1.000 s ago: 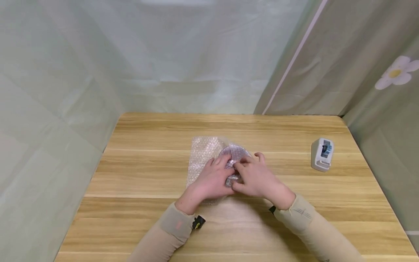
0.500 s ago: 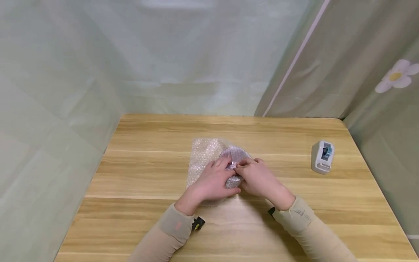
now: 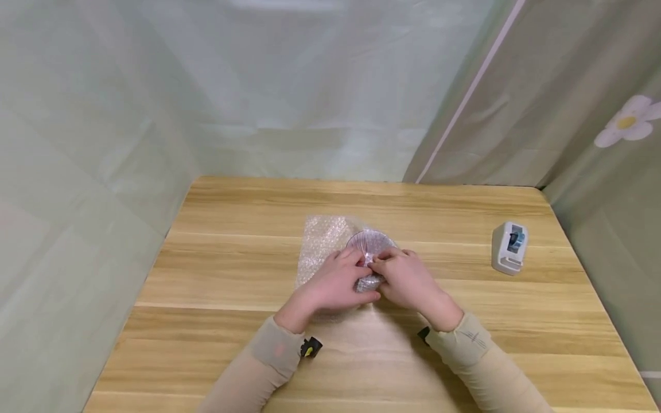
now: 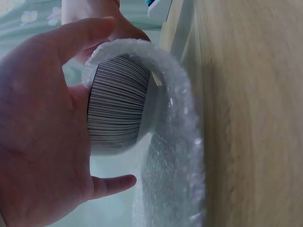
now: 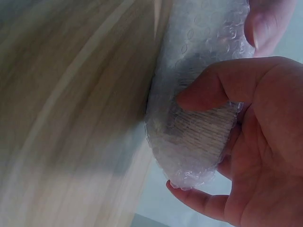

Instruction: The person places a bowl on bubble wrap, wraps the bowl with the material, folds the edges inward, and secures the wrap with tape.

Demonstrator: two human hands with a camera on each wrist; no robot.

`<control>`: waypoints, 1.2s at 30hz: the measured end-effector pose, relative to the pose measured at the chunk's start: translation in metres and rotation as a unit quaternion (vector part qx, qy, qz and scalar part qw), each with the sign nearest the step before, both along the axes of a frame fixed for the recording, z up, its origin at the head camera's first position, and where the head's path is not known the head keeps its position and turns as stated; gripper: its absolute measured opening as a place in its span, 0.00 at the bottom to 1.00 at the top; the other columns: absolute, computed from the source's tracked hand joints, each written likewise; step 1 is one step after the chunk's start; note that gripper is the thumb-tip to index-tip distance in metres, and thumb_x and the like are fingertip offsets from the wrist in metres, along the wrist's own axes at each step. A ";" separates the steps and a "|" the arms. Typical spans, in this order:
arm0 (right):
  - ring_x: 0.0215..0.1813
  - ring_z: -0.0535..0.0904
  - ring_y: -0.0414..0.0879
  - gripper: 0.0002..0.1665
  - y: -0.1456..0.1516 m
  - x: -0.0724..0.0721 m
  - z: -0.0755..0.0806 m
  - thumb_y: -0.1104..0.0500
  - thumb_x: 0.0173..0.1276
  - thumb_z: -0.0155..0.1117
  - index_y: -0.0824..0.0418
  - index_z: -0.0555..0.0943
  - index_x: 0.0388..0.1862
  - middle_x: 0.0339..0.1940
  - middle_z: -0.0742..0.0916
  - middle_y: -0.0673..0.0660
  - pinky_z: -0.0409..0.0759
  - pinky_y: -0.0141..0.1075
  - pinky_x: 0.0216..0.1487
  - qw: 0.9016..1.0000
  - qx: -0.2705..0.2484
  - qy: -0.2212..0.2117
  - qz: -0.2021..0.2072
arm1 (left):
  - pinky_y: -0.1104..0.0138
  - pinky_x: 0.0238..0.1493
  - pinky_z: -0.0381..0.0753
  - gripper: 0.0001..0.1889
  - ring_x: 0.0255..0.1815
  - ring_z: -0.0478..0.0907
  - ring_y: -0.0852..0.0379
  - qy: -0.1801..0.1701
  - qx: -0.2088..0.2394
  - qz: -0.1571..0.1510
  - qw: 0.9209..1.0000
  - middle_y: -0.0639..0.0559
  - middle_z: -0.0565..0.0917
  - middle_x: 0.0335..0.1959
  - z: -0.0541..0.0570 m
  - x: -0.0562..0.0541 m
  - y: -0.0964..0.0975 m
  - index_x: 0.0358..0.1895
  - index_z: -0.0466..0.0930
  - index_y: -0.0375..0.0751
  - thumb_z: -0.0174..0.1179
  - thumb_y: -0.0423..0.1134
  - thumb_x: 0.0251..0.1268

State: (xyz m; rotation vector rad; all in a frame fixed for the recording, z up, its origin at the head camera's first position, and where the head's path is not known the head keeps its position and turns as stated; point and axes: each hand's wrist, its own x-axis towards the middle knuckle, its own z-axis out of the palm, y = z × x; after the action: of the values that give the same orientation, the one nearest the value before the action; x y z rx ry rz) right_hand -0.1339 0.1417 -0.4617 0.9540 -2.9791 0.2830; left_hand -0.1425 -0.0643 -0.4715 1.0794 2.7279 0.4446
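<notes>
A round white bowl [image 4: 118, 104] with thin dark stripes is partly wrapped in bubble wrap [image 3: 322, 244], which spreads flat to its left on the table. My left hand [image 3: 335, 282] holds the bowl from the left, thumb at the near side and several fingers over its top. In the left wrist view, the wrap curves beneath and up round the far side of the bowl. From the right, my right hand [image 3: 408, 284] grips the bubble wrap on the bowl, its fingertips meeting near the left ones at the top. Its thumb presses the wrap against the striped side in the right wrist view.
A white tape dispenser [image 3: 508, 249] with a blue roll stands at the right of the wooden table [image 3: 232, 258]. Pale curtains [image 3: 310, 115] hang behind the table and at both sides.
My right hand's fingers have drawn inward and closed on the wrap at the bowl's top. Over the last half second both hands stay nearly still.
</notes>
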 end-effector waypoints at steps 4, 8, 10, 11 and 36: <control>0.63 0.83 0.57 0.25 -0.002 0.001 -0.001 0.60 0.60 0.76 0.57 0.91 0.59 0.56 0.91 0.59 0.79 0.64 0.64 1.000 -0.008 -0.003 -0.009 | 0.48 0.70 0.71 0.30 0.57 0.69 0.57 0.004 0.010 -0.002 1.000 0.57 0.75 0.49 0.000 -0.002 -0.002 0.61 0.89 0.48 0.59 0.68 0.74; 0.63 0.83 0.58 0.29 -0.002 0.001 -0.001 0.60 0.60 0.76 0.61 0.87 0.63 0.57 0.90 0.61 0.79 0.64 0.66 1.000 -0.008 -0.009 -0.024 | 0.49 0.72 0.72 0.30 0.63 0.70 0.54 0.001 0.012 0.001 1.000 0.55 0.78 0.54 0.000 -0.003 -0.002 0.65 0.85 0.47 0.57 0.66 0.77; 0.63 0.83 0.59 0.30 -0.002 0.001 -0.002 0.60 0.60 0.76 0.63 0.85 0.64 0.57 0.89 0.63 0.78 0.63 0.67 0.999 -0.005 -0.012 -0.030 | 0.48 0.75 0.69 0.32 0.70 0.70 0.53 -0.005 0.014 0.004 1.000 0.53 0.80 0.60 0.000 -0.004 -0.003 0.69 0.82 0.46 0.57 0.67 0.77; 0.63 0.83 0.60 0.30 -0.002 0.001 -0.002 0.60 0.60 0.76 0.63 0.84 0.63 0.57 0.88 0.64 0.78 0.63 0.67 0.999 -0.004 -0.012 -0.032 | 0.47 0.77 0.67 0.33 0.72 0.69 0.52 -0.010 0.015 0.005 1.000 0.53 0.79 0.63 -0.001 -0.004 -0.003 0.70 0.81 0.46 0.57 0.67 0.77; 0.58 0.84 0.57 0.14 -0.007 0.001 0.002 0.70 0.56 0.65 0.54 0.85 0.38 0.47 0.90 0.58 0.79 0.62 0.63 0.999 -0.014 -0.019 -0.032 | 0.45 0.65 0.80 0.23 0.64 0.79 0.41 -0.115 0.283 0.242 0.921 0.40 0.80 0.67 0.021 -0.045 -0.089 0.70 0.79 0.37 0.57 0.48 0.84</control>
State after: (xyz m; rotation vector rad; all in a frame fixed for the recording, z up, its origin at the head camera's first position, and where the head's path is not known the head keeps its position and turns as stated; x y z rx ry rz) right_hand -0.1328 0.1350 -0.4600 0.8591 -3.0236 0.3442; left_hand -0.1876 -0.1532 -0.4501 0.3654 2.6821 1.4024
